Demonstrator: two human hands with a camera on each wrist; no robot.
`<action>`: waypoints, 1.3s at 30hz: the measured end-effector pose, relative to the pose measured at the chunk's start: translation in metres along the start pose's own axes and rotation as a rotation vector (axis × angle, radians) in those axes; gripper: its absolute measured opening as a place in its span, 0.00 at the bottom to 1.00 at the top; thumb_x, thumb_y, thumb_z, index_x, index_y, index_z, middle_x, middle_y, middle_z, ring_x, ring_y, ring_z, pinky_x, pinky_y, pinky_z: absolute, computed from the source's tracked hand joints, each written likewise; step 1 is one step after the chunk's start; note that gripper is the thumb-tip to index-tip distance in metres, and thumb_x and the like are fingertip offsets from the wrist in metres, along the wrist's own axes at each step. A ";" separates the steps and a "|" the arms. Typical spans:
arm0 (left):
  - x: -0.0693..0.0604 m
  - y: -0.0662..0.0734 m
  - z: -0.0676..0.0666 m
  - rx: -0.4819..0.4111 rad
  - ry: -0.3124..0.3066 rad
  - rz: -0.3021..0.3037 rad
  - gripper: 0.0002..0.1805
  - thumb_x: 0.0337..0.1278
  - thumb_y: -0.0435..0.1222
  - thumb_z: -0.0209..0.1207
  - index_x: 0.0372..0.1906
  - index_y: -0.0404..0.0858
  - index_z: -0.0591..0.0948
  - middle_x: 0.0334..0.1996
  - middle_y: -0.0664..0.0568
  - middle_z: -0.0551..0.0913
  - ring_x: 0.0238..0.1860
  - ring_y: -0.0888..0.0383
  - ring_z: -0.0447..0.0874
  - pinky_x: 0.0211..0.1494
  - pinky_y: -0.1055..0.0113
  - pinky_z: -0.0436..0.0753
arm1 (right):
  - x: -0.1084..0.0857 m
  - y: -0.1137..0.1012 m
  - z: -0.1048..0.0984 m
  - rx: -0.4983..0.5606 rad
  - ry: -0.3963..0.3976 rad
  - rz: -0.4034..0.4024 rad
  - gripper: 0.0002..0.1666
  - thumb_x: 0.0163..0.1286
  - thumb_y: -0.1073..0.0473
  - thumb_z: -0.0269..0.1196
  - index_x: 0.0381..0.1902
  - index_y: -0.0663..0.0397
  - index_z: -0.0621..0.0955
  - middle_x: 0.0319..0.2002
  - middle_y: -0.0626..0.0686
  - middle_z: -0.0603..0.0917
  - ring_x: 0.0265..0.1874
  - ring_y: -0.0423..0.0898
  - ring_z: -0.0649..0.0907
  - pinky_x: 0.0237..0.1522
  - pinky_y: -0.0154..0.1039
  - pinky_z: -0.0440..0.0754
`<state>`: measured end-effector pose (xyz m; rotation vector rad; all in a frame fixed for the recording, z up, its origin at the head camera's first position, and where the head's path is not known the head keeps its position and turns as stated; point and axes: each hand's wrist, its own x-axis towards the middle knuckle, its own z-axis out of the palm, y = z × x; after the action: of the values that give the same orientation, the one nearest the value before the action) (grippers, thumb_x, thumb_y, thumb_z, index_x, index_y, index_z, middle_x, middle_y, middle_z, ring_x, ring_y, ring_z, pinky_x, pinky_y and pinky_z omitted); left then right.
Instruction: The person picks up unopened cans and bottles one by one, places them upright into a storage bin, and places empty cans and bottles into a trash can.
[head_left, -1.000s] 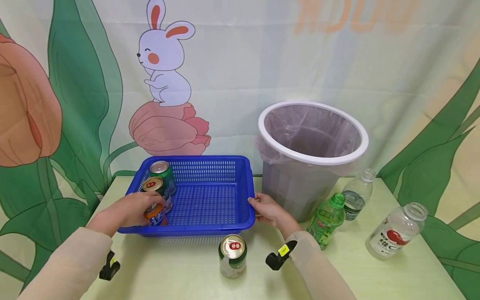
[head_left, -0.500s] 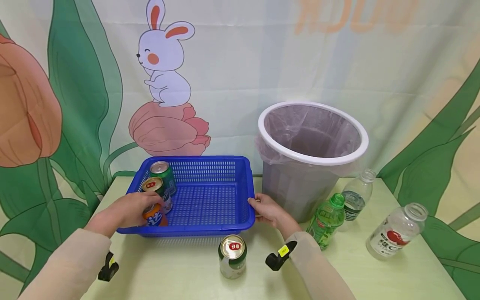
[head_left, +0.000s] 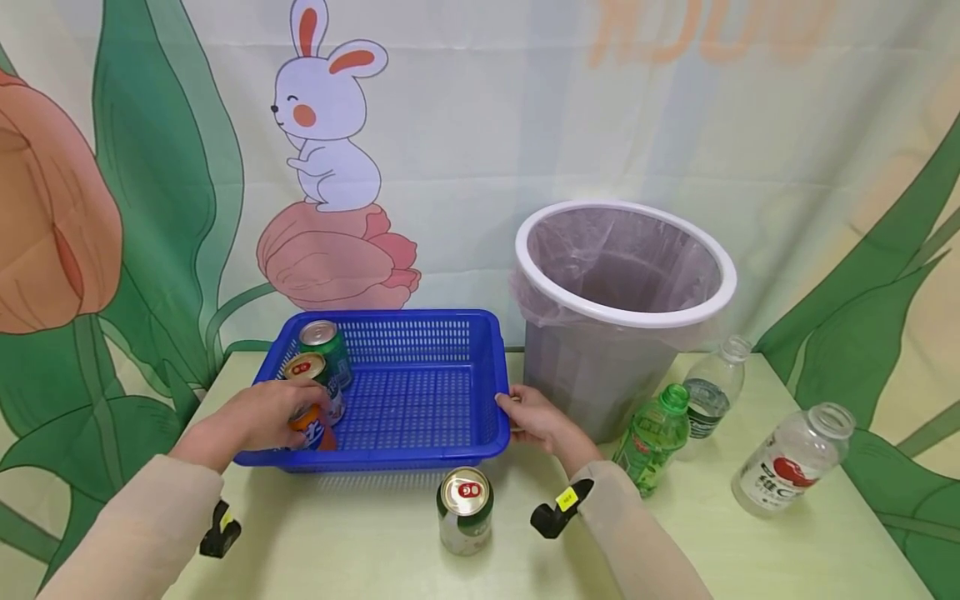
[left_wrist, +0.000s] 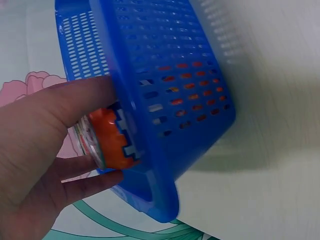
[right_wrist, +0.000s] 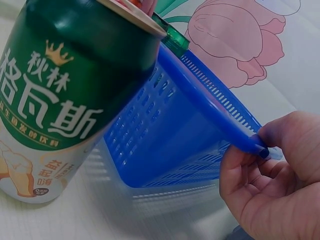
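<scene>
In the blue basket's front left corner, my left hand (head_left: 273,414) has its thumb and fingers round an orange can (head_left: 312,427). The left wrist view shows this can (left_wrist: 111,140) inside the basket wall (left_wrist: 175,100), the fingers about its top. Behind it in the basket stand a green-and-gold-topped can (head_left: 306,367) and a green can (head_left: 327,343). My right hand (head_left: 542,423) pinches the right rim of the basket (head_left: 491,417), thumb above and fingers curled beneath, as the right wrist view shows the hand (right_wrist: 280,175) doing.
A green-and-white can (head_left: 465,512) stands on the table (head_left: 360,542) in front of the basket. Right of the basket is a grey bin (head_left: 592,375) with a liner. Beside it are a green bottle (head_left: 651,442), a clear bottle (head_left: 712,392) and a wide-mouthed clear bottle (head_left: 791,462).
The orange can has turned slightly under my left hand, its printed lettering facing a little differently. My right hand keeps its place on the rim.
</scene>
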<state>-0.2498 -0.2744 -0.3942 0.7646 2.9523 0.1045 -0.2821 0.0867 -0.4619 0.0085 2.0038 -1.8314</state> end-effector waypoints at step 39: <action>-0.013 0.033 -0.012 0.131 0.226 0.132 0.12 0.44 0.42 0.67 0.35 0.46 0.78 0.31 0.55 0.75 0.32 0.60 0.75 0.32 0.64 0.81 | 0.001 0.000 -0.001 -0.018 -0.003 -0.012 0.13 0.72 0.59 0.48 0.45 0.65 0.69 0.34 0.61 0.81 0.22 0.42 0.79 0.23 0.33 0.78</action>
<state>-0.2241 -0.2526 -0.3788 1.0293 3.1430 0.0068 -0.2833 0.0871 -0.4627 -0.0120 2.0218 -1.8198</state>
